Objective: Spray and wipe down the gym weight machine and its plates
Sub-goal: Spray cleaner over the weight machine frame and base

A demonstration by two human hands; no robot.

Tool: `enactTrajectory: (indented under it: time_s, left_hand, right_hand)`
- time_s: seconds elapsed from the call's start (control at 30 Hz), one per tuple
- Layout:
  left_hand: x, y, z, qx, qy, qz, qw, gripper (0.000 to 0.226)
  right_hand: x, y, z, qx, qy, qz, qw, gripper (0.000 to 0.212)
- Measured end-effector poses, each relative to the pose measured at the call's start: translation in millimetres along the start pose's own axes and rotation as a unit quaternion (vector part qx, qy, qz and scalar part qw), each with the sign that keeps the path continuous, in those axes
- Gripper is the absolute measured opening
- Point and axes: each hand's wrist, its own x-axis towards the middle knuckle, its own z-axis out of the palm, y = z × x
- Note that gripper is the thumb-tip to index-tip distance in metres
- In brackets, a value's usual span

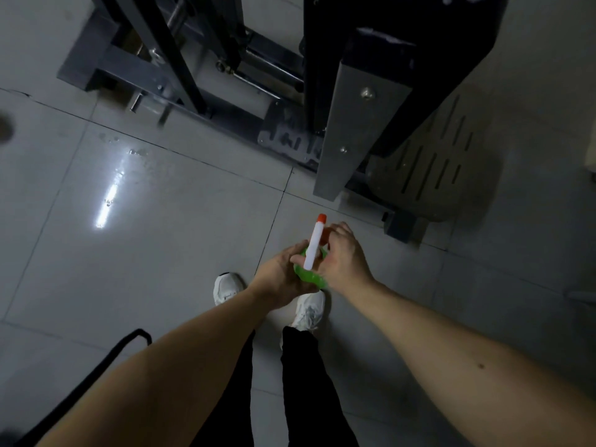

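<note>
Green spray bottle (303, 276): held upright between both hands, low in the middle of the view, above the person's white shoes (227, 288); its white sprayer head (312, 250) points away from the person and ends in an orange nozzle (321, 217)
Left hand (281, 279): forearm reaches in from the lower left; palm lies against the bottle's left side; fingers are curled round the green body, with the thumb across the base of the white head
Right hand (345, 257): forearm comes in from the lower right; back of the hand faces up; fingers are bent in against the right side of the head, closed over an orange part below it; the exact grip is hidden by the knuckles
Writing: the bottle's sides are covered by the hands, so any label cannot be read
Bottle and fingers: green body is wrapped by the left fingers and touched by the right palm; only the white head and nozzle stand free above them
Weight machine (353, 124): dark steel frame with a grey bolted upright and chrome rods, standing on the floor beyond the hands, apart from the bottle; the nozzle aims towards it
Floor (145, 259): pale glossy tiles with a light streak; a few wet drops (138, 152) lie near the frame's base
Lower left: a black strap (108, 358) loops beside the left forearm
</note>
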Motion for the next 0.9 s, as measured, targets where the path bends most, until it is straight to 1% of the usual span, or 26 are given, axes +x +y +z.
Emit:
enactTrajectory:
  time_s: [0.07,0.1,0.13,0.17,0.23,0.27,0.33,0.43,0.5,0.57,0.73,0.77,0.83,0.87,0.9]
  left_hand:
    - [3,-2,4,0.017,-0.009,-0.010,1.000,0.082]
    - [5,-4,6,0.010,-0.012,-0.028,0.999,0.083]
    - [5,-2,6,-0.001,-0.010,-0.047,0.999,0.077]
    - [7,-5,6,0.005,-0.010,-0.043,0.999,0.073]
    - [9,-5,6,0.031,0.010,-0.040,0.999,0.079]
    - [10,-4,5,0.037,0.016,-0.049,0.998,0.085]
    - [11,-6,5,0.039,0.019,-0.058,0.997,0.091]
    - [11,-6,2,0.048,0.022,-0.064,0.997,0.093]
    - [12,-6,0,0.053,0.021,-0.068,0.996,0.095]
    - [14,-5,-1,0.067,0.019,-0.068,0.995,0.095]
    - [15,-8,6,0.064,0.012,-0.062,0.996,0.097]
    - [15,-10,6,0.062,0.016,-0.065,0.996,0.096]
    - [15,-5,4,0.077,0.021,-0.062,0.995,0.087]
    - [15,-4,4,0.068,0.012,-0.054,0.996,0.078]
    - [16,-2,4,0.033,0.005,-0.053,0.998,0.067]
  right_hand:
    - [-1,0,1,0.011,0.021,-0.008,1.000,0.054]
    - [-1,2,2,0.015,0.026,-0.011,0.999,0.058]
    - [0,3,2,0.015,0.025,-0.011,1.000,0.065]
    - [2,4,3,0.013,0.023,-0.012,1.000,0.074]
    - [4,7,2,0.018,0.018,-0.023,0.999,0.088]
    - [6,7,1,0.023,0.014,-0.031,0.999,0.088]
    - [8,7,-1,0.020,0.005,-0.046,0.999,0.080]
    - [10,6,0,-0.003,0.006,-0.052,0.999,0.058]
    - [9,6,3,-0.004,0.011,-0.050,0.999,0.049]
    - [7,5,5,0.011,0.008,-0.038,0.999,0.050]
    - [9,6,3,0.026,0.000,-0.027,0.999,0.076]
    - [10,5,2,0.023,-0.004,-0.029,0.999,0.075]
    - [10,4,0,0.020,-0.003,-0.025,0.999,0.061]
    - [9,2,0,0.020,-0.006,-0.014,1.000,0.055]
    - [8,1,1,0.025,-0.012,-0.001,1.000,0.050]
